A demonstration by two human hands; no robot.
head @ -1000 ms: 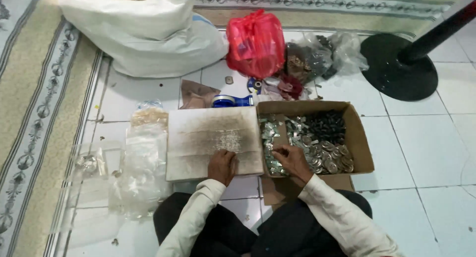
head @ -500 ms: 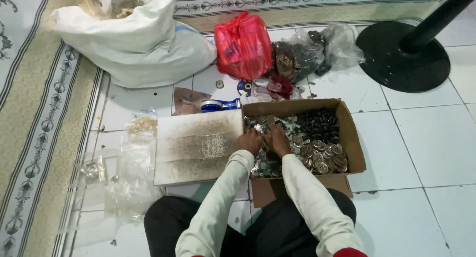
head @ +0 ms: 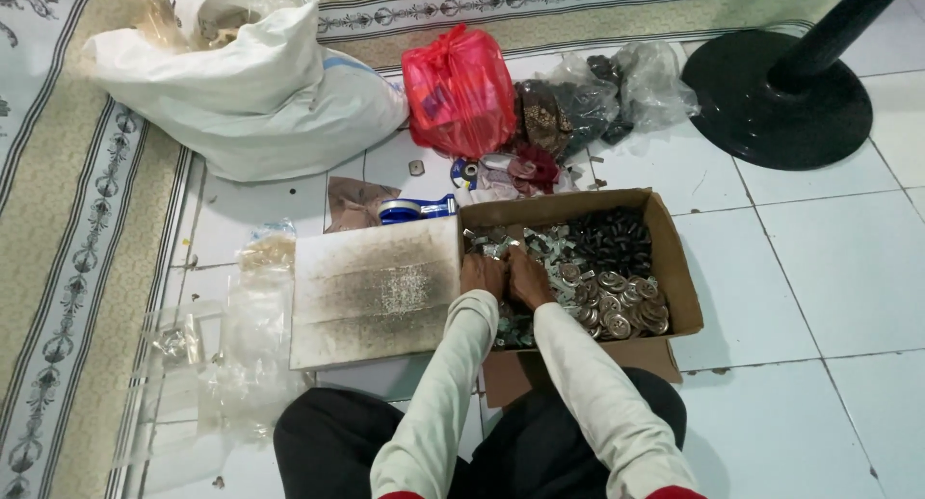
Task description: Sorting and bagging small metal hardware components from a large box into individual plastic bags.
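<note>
A white tiled floor (head: 829, 268) fills the view from above, with a patterned beige and pale blue carpet (head: 58, 239) along its left and top edges. On the carpet's corner, top left, sits a large white woven sack (head: 260, 85), slumped and open at the top. At top right stands a round black metal stand base (head: 776, 99) with a dark pole rising from it. Between the sack and the base rests a knotted red plastic bag (head: 458, 90), and just right of it are clear plastic bags of dark small parts (head: 588, 99).

In the middle lies an open brown cardboard box (head: 679, 277) holding shiny silver metal discs and darker small pieces. Touching its left wall is a flat, grimy grey-white board (head: 371, 292). Just behind the board lies a blue tape dispenser (head: 414, 210). Left of the board is a loose heap of crumpled clear plastic bags (head: 246, 335).

The person sits at the bottom edge, in pale long sleeves. The left hand (head: 482, 275) and right hand (head: 528, 277) are side by side, touching, fingers curled down into the metal pieces at the box's left end. Whether either hand actually grasps anything cannot be told.
</note>
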